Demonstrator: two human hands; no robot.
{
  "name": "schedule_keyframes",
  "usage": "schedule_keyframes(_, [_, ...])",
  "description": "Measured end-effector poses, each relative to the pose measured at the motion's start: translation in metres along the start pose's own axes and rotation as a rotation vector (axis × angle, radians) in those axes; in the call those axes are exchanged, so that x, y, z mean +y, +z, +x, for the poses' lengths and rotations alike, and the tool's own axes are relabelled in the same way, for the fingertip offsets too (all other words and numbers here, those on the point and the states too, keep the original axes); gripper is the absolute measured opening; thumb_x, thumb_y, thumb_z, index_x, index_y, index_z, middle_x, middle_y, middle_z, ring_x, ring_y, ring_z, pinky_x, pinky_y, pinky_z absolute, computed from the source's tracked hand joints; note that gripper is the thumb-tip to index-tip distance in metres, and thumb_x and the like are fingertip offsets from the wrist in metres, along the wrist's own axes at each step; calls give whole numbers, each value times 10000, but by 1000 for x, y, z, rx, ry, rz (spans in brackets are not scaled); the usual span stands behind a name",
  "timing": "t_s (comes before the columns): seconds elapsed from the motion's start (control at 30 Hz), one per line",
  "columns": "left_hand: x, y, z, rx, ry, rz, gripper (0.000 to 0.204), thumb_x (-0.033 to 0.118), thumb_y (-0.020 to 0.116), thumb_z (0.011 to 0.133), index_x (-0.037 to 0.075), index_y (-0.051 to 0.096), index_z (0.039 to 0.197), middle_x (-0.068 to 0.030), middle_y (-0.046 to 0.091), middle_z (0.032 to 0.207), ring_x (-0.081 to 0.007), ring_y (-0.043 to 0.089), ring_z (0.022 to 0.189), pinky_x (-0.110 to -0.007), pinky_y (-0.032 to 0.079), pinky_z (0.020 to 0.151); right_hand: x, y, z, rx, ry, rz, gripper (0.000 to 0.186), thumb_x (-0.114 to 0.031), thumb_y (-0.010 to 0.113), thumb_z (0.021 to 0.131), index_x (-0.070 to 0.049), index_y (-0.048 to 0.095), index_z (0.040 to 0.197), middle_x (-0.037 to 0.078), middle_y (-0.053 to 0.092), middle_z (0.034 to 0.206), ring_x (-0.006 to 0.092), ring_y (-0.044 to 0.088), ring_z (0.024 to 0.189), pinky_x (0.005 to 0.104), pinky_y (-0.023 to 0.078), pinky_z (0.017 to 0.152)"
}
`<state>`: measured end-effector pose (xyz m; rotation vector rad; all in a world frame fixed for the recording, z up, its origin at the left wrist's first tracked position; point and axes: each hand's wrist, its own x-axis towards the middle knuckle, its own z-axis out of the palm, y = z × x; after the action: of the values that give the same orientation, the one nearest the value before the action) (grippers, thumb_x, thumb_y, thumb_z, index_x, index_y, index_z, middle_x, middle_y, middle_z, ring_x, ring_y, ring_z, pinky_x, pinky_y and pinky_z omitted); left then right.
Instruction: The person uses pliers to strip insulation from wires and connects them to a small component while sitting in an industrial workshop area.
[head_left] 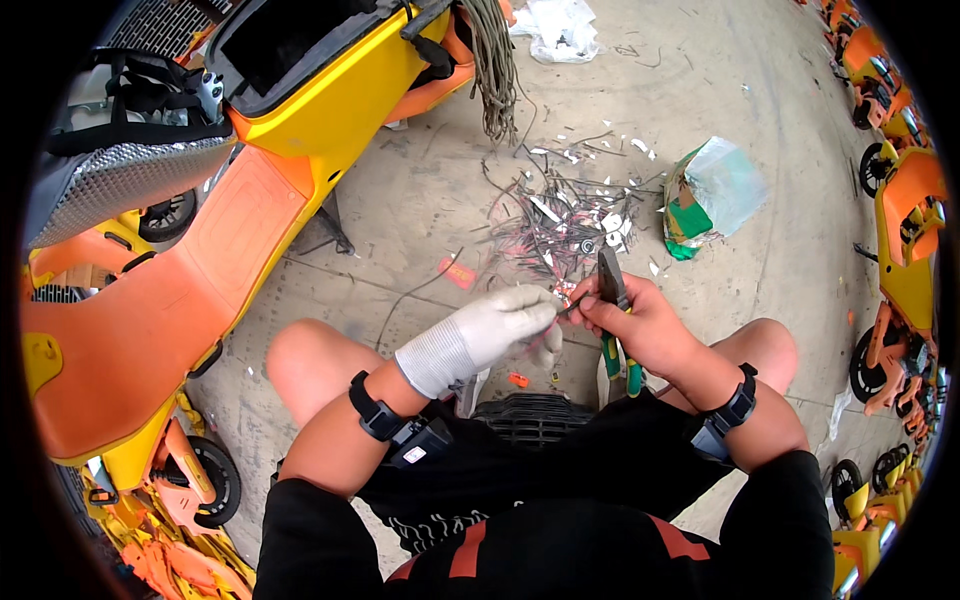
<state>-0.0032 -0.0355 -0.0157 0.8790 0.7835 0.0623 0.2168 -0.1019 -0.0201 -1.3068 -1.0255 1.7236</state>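
My left hand [490, 328] wears a whitish knit glove. Its fingertips are pinched on a short dark cable [573, 306] in front of my knees. The bare right hand [648, 325] grips pliers [612, 278] with dark jaws pointing away from me and green-and-yellow handles, while its thumb and forefinger meet the cable's other end. Just beyond both hands, a heap of cut wires and white scraps [560, 215] lies on the concrete floor. Part of the left hand's fingers is blurred, and the cable is partly hidden by the fingertips.
A yellow-and-orange scooter body [330, 130] stands at the left, with a bundle of cables [492, 75] hanging from its far end. Beyond my right hand sits a green-and-clear plastic bag [712, 195]. White plastic [560, 30] lies farther off. More scooters [905, 240] line the right side.
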Motion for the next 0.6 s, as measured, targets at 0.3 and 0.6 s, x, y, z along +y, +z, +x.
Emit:
schedule_keyframes(0.3, [-6,-15,9,20,-8,166,173,203,560,1001,52,610,1068,24,492,770,-45,379,543,-208,292,471,-7,9,-5,267,-229,-388,219,-17,667,929,-18,617,1142,68,680,968,158,640,900,315,502,844])
schedule_keyframes(0.6, [-28,-19,21,197,186,709,284,239,558,984,-1,645,1108,-99,675,873,-191,664,786,-336,533,751,-19,13,-3,15,-803,-1226,483,2,724,609,-80,654,1080,61,614,1073,295,556,1038,387,483,869])
